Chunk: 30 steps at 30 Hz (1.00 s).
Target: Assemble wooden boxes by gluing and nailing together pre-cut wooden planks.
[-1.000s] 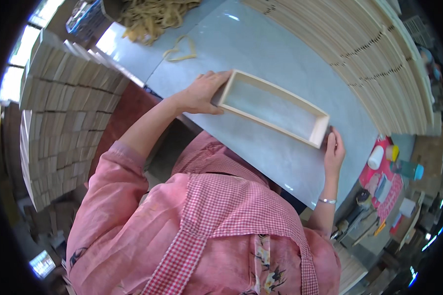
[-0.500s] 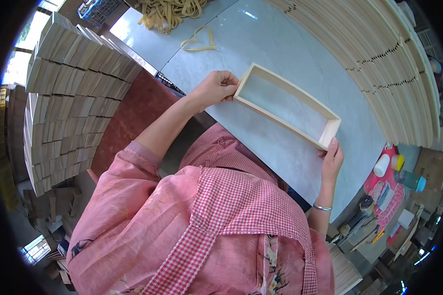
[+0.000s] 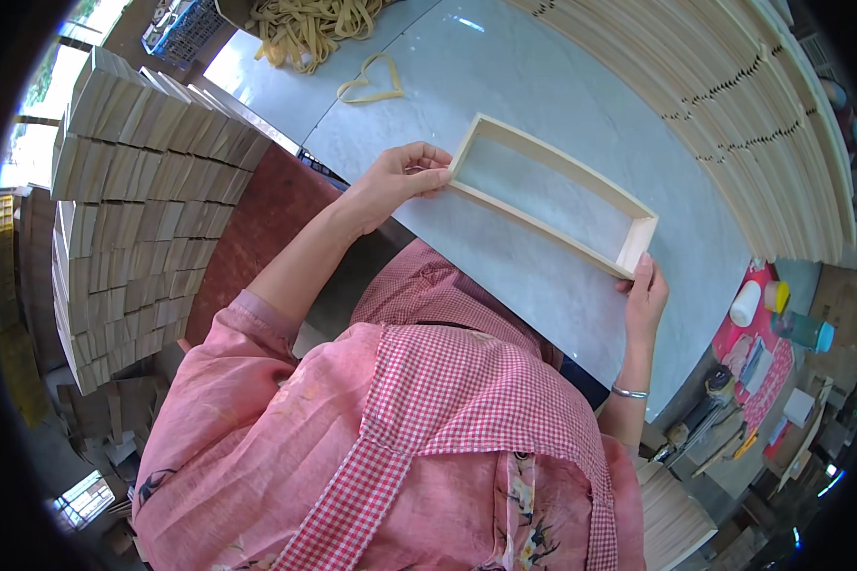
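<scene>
Between my hands is a long, shallow rectangular frame of pale wood [image 3: 543,227], held over the near part of the pale table [image 3: 428,71]. The tabletop shows through its middle. My left hand [image 3: 398,186] pinches the left end, thumb and fingers closed at the near corner. At the right end, my right hand [image 3: 646,290] grips the near corner, thumb on the outside and its other fingers partly hidden. The frame slants, its left end farther from me than its right.
A loop of yellowish band [image 3: 371,97] lies near a heap of similar bands [image 3: 319,24] at the back left. Tall stacks of wooden strips [image 3: 714,105] line the far right. More stacked wood [image 3: 138,209] stands at left. A bottle [image 3: 802,330] and tools are at right.
The whole view has turned slightly. Both hands keep their hold on the wooden frame, which has barely shifted over the table.
</scene>
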Motion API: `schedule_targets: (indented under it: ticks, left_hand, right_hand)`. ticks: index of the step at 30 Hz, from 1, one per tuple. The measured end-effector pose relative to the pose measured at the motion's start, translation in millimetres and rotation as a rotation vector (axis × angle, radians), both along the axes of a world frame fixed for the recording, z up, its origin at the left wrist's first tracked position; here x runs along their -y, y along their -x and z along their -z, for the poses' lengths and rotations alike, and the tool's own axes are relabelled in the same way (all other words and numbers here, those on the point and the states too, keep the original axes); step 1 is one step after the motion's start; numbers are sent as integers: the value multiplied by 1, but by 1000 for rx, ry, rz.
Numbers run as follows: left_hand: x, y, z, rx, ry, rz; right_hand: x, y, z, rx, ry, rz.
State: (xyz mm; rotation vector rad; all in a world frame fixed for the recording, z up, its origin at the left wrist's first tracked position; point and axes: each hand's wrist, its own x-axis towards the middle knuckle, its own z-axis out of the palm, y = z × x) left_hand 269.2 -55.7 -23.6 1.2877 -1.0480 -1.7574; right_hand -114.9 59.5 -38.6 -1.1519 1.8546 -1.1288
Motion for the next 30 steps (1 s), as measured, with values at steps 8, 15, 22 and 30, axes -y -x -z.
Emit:
schedule_targets:
  ticks: [8, 15, 22, 30]
  left_hand:
    - [15, -10, 8, 21, -30, 210]
    - [10, 6, -12, 159, 63, 199]
    - [-19, 61, -14, 181, 110, 261]
    - [-32, 69, -3, 306, 129, 167]
  right_hand:
    - [-3, 4, 8, -10, 12, -4]
    - [-2, 7, 9, -77, 2, 13]
    - [-32, 58, -10, -363, 23, 54]
    - [-22, 237, -10, -1203, 51, 682]
